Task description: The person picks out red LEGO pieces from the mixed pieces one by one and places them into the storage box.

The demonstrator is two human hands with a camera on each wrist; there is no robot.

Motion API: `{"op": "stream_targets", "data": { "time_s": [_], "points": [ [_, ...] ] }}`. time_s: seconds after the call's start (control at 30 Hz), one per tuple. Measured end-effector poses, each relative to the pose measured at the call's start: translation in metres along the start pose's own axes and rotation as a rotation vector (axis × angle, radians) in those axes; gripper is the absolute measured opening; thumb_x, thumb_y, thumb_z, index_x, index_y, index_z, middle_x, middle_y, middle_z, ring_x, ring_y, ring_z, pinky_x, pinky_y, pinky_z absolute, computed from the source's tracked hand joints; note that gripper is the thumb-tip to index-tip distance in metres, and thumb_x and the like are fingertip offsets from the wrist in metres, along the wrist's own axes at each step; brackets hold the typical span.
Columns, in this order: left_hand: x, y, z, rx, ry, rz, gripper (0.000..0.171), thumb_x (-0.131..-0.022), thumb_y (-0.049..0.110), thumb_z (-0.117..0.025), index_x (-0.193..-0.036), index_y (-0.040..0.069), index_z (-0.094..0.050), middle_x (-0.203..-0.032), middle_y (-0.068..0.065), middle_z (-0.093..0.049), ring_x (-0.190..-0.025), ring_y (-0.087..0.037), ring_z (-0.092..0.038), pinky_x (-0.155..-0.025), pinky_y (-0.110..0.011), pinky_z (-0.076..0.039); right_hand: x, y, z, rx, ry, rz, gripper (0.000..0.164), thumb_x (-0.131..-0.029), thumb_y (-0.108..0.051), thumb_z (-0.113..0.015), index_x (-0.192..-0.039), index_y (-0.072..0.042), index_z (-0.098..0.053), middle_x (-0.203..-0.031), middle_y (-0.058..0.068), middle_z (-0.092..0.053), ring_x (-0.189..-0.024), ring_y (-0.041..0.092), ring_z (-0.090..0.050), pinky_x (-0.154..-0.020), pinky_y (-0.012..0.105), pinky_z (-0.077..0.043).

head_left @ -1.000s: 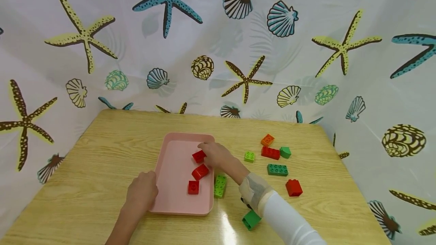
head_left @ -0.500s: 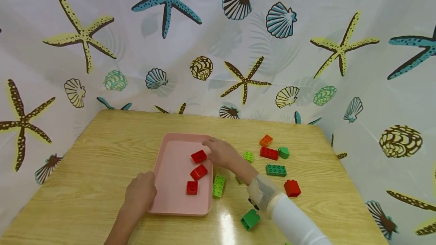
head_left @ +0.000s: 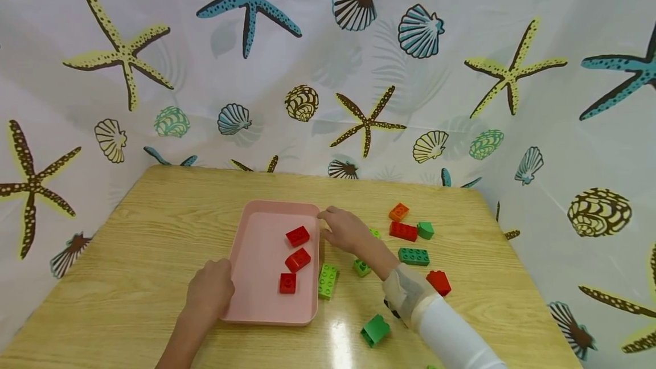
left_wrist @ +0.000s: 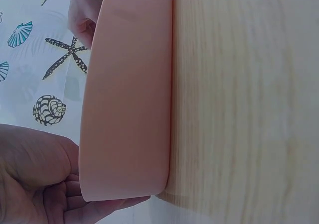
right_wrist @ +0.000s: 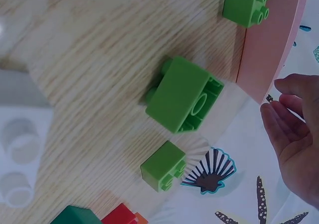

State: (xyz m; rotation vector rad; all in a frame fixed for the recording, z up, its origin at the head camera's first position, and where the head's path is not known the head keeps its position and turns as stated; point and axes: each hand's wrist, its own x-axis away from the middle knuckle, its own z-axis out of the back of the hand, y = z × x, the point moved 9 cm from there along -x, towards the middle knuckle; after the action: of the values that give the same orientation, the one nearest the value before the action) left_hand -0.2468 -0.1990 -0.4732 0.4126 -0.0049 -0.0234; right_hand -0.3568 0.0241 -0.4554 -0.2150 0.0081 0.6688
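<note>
A pink tray lies on the table, with three red toy bricks along its right side. My left hand grips the tray's left edge near the front; in the left wrist view its fingers wrap around the tray's outer wall. My right hand hovers just beyond the tray's right wall near the far corner, fingers loosely bent, holding nothing. In the right wrist view that hand is by the tray's rim, thumb and fingers apart. A light green brick sits beside the tray's right wall.
Right of the tray lie another light green brick, a red brick, an orange brick and a long green brick. A green brick lies in front. A patterned curtain hangs behind the table.
My right hand has moved right, away from the red brick it was at inside the tray, and past the rim. The red bricks stay in the tray. My left hand keeps its place.
</note>
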Motion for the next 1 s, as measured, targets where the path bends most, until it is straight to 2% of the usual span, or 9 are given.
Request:
{"op": "stream_targets", "data": {
  "time_s": [0.6,1.0],
  "points": [
    [0.000,0.002,0.002,0.003,-0.005,0.007,0.006,-0.084,-0.010,-0.057,-0.079,-0.007,-0.056,-0.070,-0.022,-0.059,-0.057,-0.026,-0.055,-0.049,-0.042,-0.047,0.011,0.023,-0.002,0.042,-0.011,-0.040,0.030,-0.094,-0.012,-0.067,-0.122,-0.002,-0.065,-0.118,0.013,-0.064,-0.105,0.028,-0.063,-0.090,0.039,-0.051],
    [0.001,0.002,0.001,0.015,-0.004,0.008,0.008,-0.084,-0.011,-0.055,-0.078,-0.007,-0.056,-0.069,-0.021,-0.058,-0.057,-0.026,-0.054,-0.048,-0.042,-0.046,0.027,0.046,-0.005,0.022,-0.057,-0.125,0.031,-0.095,-0.012,-0.065,-0.124,-0.001,-0.064,-0.119,0.013,-0.063,-0.106,0.028,-0.063,-0.091,0.041,-0.050]
  ]
}}
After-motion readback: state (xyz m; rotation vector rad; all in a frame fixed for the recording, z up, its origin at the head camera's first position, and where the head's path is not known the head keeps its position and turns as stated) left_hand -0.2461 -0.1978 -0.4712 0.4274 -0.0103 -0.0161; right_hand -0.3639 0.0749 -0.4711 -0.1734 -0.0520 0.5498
